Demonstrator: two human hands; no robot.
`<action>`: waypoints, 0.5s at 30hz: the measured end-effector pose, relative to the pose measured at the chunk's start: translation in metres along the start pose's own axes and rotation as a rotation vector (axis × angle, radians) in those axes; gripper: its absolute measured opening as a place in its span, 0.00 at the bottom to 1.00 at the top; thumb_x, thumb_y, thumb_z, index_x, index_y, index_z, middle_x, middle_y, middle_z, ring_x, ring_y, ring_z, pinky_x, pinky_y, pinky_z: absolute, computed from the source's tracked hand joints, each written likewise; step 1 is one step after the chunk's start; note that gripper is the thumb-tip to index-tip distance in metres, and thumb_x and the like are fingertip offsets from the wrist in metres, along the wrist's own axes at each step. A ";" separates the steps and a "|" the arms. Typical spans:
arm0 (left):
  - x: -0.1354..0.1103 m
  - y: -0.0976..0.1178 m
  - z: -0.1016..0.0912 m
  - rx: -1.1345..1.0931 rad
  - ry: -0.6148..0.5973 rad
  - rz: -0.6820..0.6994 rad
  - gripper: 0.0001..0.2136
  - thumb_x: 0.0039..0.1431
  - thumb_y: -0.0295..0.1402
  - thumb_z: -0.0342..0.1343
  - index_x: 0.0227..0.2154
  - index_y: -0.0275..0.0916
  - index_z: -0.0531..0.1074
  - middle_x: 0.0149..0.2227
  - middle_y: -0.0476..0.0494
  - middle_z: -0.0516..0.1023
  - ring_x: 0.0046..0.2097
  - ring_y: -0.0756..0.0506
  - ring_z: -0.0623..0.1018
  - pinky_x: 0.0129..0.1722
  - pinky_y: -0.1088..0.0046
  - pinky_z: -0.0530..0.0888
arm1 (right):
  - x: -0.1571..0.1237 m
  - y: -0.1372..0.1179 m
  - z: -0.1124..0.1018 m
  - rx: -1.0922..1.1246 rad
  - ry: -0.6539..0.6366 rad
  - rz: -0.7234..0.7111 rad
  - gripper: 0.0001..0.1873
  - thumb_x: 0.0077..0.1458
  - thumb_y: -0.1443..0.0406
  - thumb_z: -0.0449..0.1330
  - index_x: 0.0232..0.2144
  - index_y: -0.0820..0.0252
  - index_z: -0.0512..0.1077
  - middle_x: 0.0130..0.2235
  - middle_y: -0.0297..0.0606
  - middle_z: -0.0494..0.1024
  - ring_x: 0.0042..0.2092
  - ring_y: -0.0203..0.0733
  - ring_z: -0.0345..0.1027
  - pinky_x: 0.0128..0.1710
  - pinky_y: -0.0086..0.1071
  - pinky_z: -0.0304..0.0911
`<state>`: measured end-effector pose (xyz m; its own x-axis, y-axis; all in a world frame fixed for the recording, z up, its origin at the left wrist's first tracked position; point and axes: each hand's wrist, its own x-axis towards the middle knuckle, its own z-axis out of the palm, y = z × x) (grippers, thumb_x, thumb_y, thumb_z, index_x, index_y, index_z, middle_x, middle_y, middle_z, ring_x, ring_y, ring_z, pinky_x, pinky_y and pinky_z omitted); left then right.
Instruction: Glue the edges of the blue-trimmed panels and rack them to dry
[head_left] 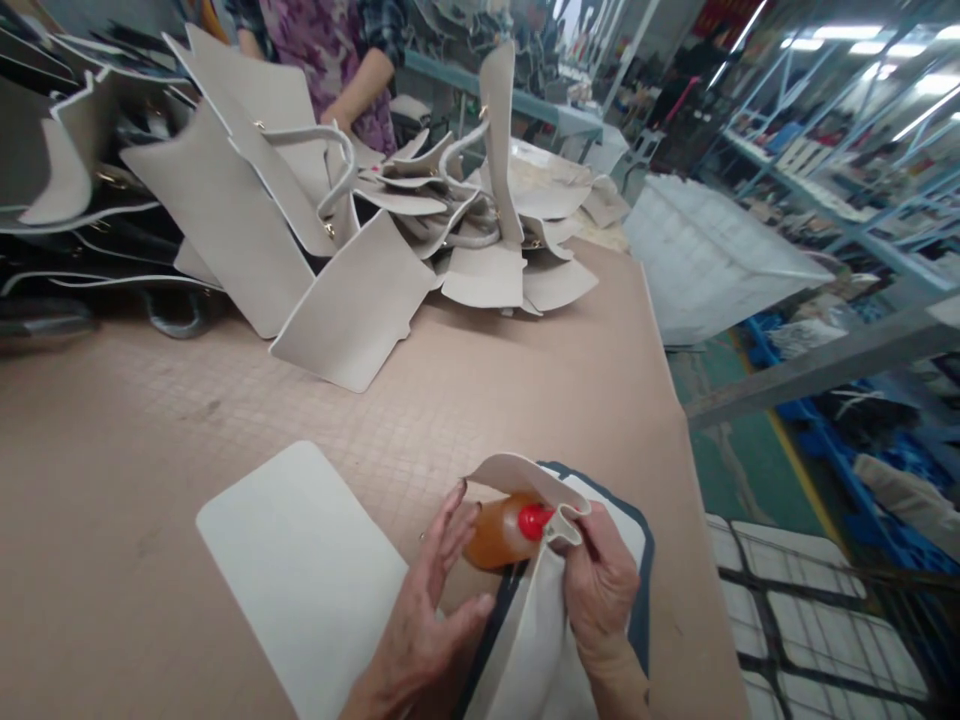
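Note:
My right hand pinches the folded edge of a pale leather-like panel, which bends up and curls over at the top. Inside that bend is a bottle of orange liquid with a red cap. To the left of the bottle my left hand is open, its fingers spread and close to the bottle and the panel's curled edge; whether they touch is unclear. Beneath the panel lies a dark-edged board. A flat cream panel rests on the table to the left.
Beige bag pieces with handles are heaped across the brown table, with dark pieces at far left. A person stands behind the heap. Beyond the table's right edge are a white sack-like bin and a metal rail.

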<state>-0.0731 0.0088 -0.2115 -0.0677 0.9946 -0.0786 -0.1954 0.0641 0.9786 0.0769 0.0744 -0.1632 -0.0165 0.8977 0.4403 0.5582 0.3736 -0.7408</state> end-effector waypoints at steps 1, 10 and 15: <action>0.002 0.000 -0.002 0.084 -0.004 -0.023 0.37 0.53 0.36 0.59 0.63 0.44 0.48 0.66 0.36 0.49 0.64 0.36 0.56 0.62 0.50 0.55 | 0.001 0.002 -0.003 0.004 -0.010 0.022 0.07 0.58 0.68 0.55 0.31 0.56 0.72 0.29 0.31 0.73 0.31 0.36 0.68 0.32 0.27 0.63; 0.049 -0.024 0.012 0.479 -0.120 0.023 0.36 0.43 0.37 0.65 0.56 0.40 0.59 0.53 0.36 0.71 0.54 0.35 0.69 0.55 0.51 0.64 | 0.006 0.011 -0.013 0.066 -0.038 0.106 0.05 0.53 0.66 0.58 0.30 0.56 0.74 0.28 0.33 0.74 0.31 0.39 0.68 0.31 0.29 0.63; 0.041 -0.010 0.023 0.389 -0.068 -0.028 0.36 0.37 0.35 0.68 0.51 0.39 0.60 0.50 0.37 0.71 0.52 0.36 0.71 0.53 0.54 0.66 | 0.006 0.000 -0.022 0.082 0.057 0.153 0.07 0.54 0.65 0.56 0.25 0.56 0.73 0.26 0.32 0.73 0.29 0.38 0.67 0.29 0.29 0.62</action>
<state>-0.0514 0.0506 -0.2196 -0.0004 0.9943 -0.1067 0.1904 0.1048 0.9761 0.0952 0.0746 -0.1497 0.1116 0.9319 0.3450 0.4810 0.2532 -0.8394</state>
